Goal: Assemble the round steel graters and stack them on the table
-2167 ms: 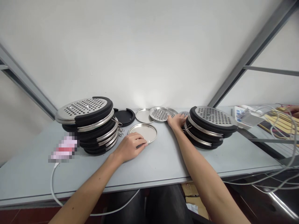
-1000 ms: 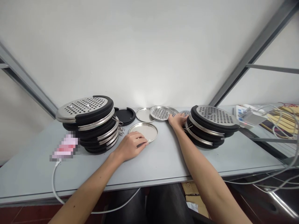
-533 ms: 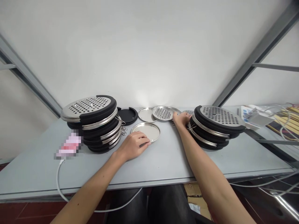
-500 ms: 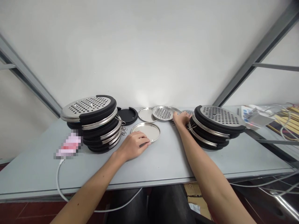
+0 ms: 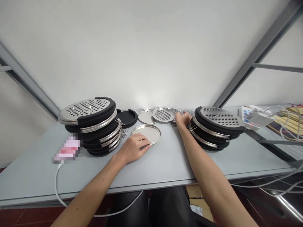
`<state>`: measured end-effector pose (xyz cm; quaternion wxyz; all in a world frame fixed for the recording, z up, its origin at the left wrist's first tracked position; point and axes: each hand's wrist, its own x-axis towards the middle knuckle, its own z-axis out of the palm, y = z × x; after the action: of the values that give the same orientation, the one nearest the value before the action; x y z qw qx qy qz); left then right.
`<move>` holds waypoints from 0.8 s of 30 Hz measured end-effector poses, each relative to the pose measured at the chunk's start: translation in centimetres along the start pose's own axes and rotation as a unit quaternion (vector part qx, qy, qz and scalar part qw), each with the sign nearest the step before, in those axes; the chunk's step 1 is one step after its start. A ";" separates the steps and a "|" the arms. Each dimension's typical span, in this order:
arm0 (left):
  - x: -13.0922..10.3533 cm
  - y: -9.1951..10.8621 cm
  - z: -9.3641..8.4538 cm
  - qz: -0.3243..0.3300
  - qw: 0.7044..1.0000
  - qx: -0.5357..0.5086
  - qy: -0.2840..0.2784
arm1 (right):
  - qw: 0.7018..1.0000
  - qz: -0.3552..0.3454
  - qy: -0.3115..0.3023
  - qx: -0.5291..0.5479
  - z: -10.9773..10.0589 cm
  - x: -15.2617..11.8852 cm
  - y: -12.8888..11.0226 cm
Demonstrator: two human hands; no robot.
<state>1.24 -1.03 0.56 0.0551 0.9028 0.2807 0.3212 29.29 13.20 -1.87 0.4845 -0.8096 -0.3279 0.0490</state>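
My left hand point(image 5: 135, 147) is closed at the near rim of a shallow, round metal tray point(image 5: 150, 132) lying on the table, its fingers curled over the edge. My right hand point(image 5: 184, 119) reaches to the back, between the loose metal discs and the right stack. Its fingers are bent and partly hidden, so what they hold does not show. Just left of it lies a slotted round grater disc point(image 5: 163, 115), overlapping another plain metal tray point(image 5: 145, 116). A perforated disc point(image 5: 189, 112) shows partly behind the right hand.
Stacks of round graters with black rims stand at left point(image 5: 91, 112) and right point(image 5: 220, 118). A black ring-like holder point(image 5: 129, 118) lies behind the left stack. A blurred phone point(image 5: 68, 149) with a white cable point(image 5: 56, 183) lies at left. A power strip point(image 5: 248, 118) sits at right.
The view has shifted slightly. Both hands keep nearly the same places, the left at the tray and the right among the discs at the back.
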 end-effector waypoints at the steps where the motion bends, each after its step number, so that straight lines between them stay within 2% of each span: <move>1: 0.0 0.0 0.0 0.000 1.000 0.000 0.000 | 1.000 0.002 0.000 0.003 -0.1 0.0 -0.1; 14: -0.1 -0.2 0.1 0.001 1.000 -0.004 -0.001 | 0.996 0.000 0.002 0.084 -0.4 0.1 -1.0; 24: 0.0 -0.2 0.2 -0.002 1.000 0.002 -0.007 | 0.971 0.029 0.025 0.237 -0.2 0.8 -1.8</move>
<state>1.27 -0.86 0.30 0.0555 0.9048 0.2825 0.3138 29.12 14.09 -0.07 0.6692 -0.6816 -0.2708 0.1190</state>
